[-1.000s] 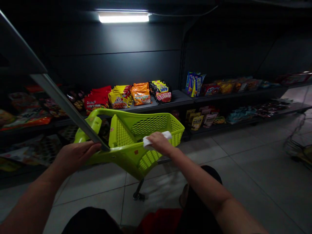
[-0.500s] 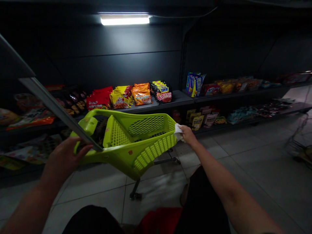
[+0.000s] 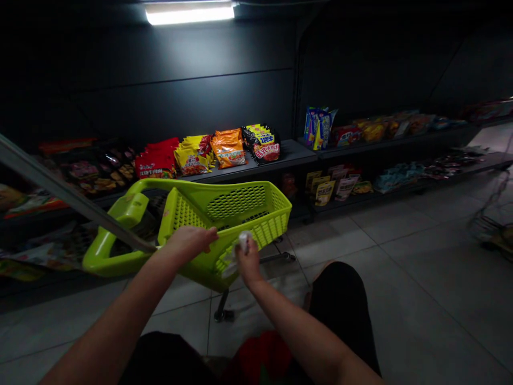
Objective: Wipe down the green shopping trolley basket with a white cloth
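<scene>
A lime-green plastic shopping cart (image 3: 236,227) with perforated basket walls stands in front of me. My left hand (image 3: 193,241) is closed over its near rim, fingers curled across the edge. In my right hand (image 3: 249,262) is a crumpled white cloth (image 3: 244,240), possibly a paper wipe, held close to the cart's near side panel. Part of that panel is hidden behind this hand. A grey metal pole (image 3: 108,222) slants down to the rim by the cart's handle (image 3: 116,267).
Behind the cart runs a dark shelf (image 3: 294,152) with red, yellow, orange and black snack packs (image 3: 228,148). More bags (image 3: 324,190) lie on the lower shelf at right. A lit tube lamp (image 3: 190,13) hangs above. Grey tiles (image 3: 401,283) cover the floor.
My right hand has moved left with the white cloth, from the cart's far right corner to its near side. My left hand has left the pole and moved right onto the rim.
</scene>
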The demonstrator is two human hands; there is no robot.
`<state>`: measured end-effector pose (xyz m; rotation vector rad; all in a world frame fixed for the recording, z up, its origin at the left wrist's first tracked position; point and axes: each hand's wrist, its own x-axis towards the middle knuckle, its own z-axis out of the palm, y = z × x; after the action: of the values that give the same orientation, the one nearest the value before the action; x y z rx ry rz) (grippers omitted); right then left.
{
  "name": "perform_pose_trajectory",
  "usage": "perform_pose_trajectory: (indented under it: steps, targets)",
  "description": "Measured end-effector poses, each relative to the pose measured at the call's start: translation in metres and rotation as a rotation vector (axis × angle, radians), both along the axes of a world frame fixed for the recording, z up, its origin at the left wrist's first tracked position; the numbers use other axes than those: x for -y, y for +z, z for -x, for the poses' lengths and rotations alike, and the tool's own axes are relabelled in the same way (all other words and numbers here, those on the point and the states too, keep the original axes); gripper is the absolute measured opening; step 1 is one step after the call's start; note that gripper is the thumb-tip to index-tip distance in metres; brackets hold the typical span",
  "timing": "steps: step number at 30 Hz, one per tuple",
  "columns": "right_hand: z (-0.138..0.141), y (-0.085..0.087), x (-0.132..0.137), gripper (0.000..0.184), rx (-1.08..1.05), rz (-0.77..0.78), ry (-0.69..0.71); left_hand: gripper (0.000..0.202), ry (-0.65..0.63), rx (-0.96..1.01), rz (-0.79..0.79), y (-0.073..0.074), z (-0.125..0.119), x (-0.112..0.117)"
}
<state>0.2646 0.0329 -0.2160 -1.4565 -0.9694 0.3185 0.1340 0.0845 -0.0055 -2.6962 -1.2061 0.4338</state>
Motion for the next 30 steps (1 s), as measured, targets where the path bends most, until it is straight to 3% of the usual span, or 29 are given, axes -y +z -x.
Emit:
perform_pose_trajectory:
  steps: [2, 4, 6, 8, 10, 11, 13, 16, 18, 20, 21, 22, 24, 25, 27, 30]
  targets:
    - [0.026, -0.002, 0.005, 0.033, -0.026, 0.009, 0.219, 0.032, -0.019, -0.012, 0.03, 0.004, 0.005, -0.005]
    - [0.008, 0.002, 0.007, 0.03, -0.089, 0.032, 0.222, 0.035, -0.003, -0.009, 0.062, 0.006, 0.013, -0.005]
    - [-0.04, 0.01, 0.002, 0.039, -0.171, 0.041, 0.005, 0.036, 0.02, 0.027, 0.083, 0.005, 0.022, -0.004]
    - [-0.088, 0.017, -0.01, 0.048, -0.213, 0.038, -0.313, 0.034, 0.027, 0.075, 0.097, 0.003, 0.028, -0.003]
    - [-0.104, 0.019, -0.02, 0.049, -0.146, 0.003, -0.423, 0.034, 0.017, 0.106, 0.093, 0.001, 0.028, -0.003]
    - [-0.095, 0.018, -0.022, 0.048, -0.096, -0.016, -0.421, 0.035, 0.014, 0.109, 0.088, 0.001, 0.026, -0.004]
    - [-0.047, 0.011, -0.019, 0.046, 0.008, -0.048, -0.32, 0.038, 0.011, 0.089, 0.072, 0.002, 0.018, -0.003]
    - [0.046, -0.001, 0.001, 0.035, 0.12, -0.034, -0.002, 0.041, 0.005, 0.052, 0.039, 0.004, 0.006, 0.001]
    - [0.073, -0.007, 0.012, 0.028, 0.153, -0.046, 0.199, 0.042, 0.04, 0.055, 0.011, 0.005, 0.004, 0.006]
    - [0.055, -0.007, 0.013, 0.024, 0.15, -0.044, 0.262, 0.042, 0.102, 0.063, -0.032, 0.004, 0.009, 0.012]
    - [0.033, -0.005, 0.011, 0.024, 0.132, -0.033, 0.219, 0.042, 0.131, 0.064, -0.054, 0.003, 0.013, 0.014]
    - [0.006, -0.003, 0.006, 0.028, 0.11, -0.017, 0.151, 0.042, 0.142, 0.066, -0.079, 0.002, 0.018, 0.016]
    - [-0.043, 0.003, -0.005, 0.037, 0.017, 0.045, -0.148, 0.04, 0.116, 0.067, -0.11, 0.0, 0.028, 0.019]
    - [-0.057, 0.006, -0.01, 0.043, -0.018, 0.087, -0.231, 0.037, 0.093, 0.068, -0.118, -0.001, 0.031, 0.02]
    - [-0.056, 0.008, -0.015, 0.048, -0.053, 0.128, -0.278, 0.031, 0.048, 0.074, -0.135, -0.002, 0.033, 0.02]
    - [0.005, 0.0, -0.002, 0.042, 0.023, 0.115, -0.04, 0.029, 0.004, 0.102, -0.18, -0.004, 0.031, 0.021]
